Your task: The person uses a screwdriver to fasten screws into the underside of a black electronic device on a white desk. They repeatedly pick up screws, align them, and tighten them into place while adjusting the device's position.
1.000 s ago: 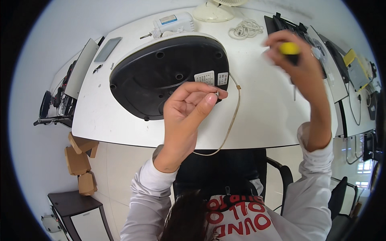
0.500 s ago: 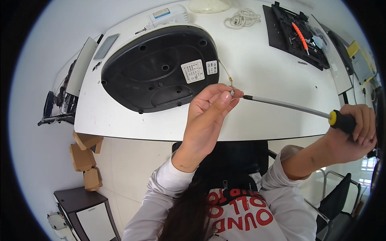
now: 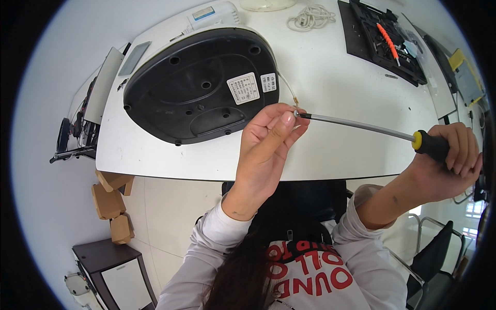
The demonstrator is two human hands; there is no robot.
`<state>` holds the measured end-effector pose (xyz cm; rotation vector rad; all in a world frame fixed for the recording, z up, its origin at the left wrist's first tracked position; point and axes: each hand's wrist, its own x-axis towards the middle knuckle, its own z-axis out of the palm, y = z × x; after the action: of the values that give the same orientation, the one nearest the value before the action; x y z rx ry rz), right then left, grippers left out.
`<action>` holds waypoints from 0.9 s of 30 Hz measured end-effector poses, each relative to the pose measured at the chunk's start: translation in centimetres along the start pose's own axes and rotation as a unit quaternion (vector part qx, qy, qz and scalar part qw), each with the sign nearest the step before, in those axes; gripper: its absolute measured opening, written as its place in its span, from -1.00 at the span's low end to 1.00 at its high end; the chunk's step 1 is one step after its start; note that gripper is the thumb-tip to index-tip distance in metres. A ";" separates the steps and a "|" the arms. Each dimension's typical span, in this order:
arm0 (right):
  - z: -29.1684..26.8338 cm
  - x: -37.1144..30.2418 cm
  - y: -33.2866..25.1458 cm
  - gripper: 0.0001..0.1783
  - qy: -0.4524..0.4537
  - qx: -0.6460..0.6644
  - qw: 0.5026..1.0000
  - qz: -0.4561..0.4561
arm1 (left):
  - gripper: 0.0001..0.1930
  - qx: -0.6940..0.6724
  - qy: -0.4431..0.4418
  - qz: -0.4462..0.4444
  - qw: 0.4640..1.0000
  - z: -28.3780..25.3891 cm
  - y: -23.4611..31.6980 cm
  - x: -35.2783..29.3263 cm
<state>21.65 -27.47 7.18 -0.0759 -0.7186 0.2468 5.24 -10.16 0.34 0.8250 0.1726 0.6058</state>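
Note:
My left hand (image 3: 267,144) pinches a small silvery screw (image 3: 296,113) between thumb and fingertips, just past the table's middle. Wrapped round the black and yellow handle of a long screwdriver (image 3: 361,127) is my right hand (image 3: 454,152), out at the right. The screwdriver's dark tip meets the screw at my left fingertips. Left of that hand lies a black appliance base (image 3: 170,88), underside up, with round holes and two white labels. A thin pale cable (image 3: 287,89) runs from its right edge down toward my left fingers.
Behind the base lies a white appliance part (image 3: 213,16). A coiled white cable (image 3: 311,18) and an open black tool case (image 3: 385,44) with an orange flexible shaft (image 3: 387,40) sit at the back. A grey flat slab (image 3: 135,58) rests on the left of the white table (image 3: 336,155).
The screwdriver has moved left with my right hand, and its tip has come from just short of the screw to touching it. My left hand has shifted slightly up.

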 end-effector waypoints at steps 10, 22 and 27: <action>-0.6 0.0 0.1 -0.65 0.009 0.008 1.000 -0.006 | -0.83 -0.016 -0.011 0.000 1.000 -0.2 0.0 0.2; -1.1 -0.3 0.1 -0.66 0.044 0.031 0.999 0.003 | -0.86 -0.011 -0.028 0.004 1.000 -0.5 -0.1 0.0; -1.0 -0.3 0.1 -0.66 0.023 0.019 0.999 0.013 | -0.86 0.006 -0.024 0.039 0.999 -0.2 0.1 0.2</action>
<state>22.13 -27.45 6.21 -0.0534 -0.6678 0.2820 5.25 -9.90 0.27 0.8593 0.1018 0.6576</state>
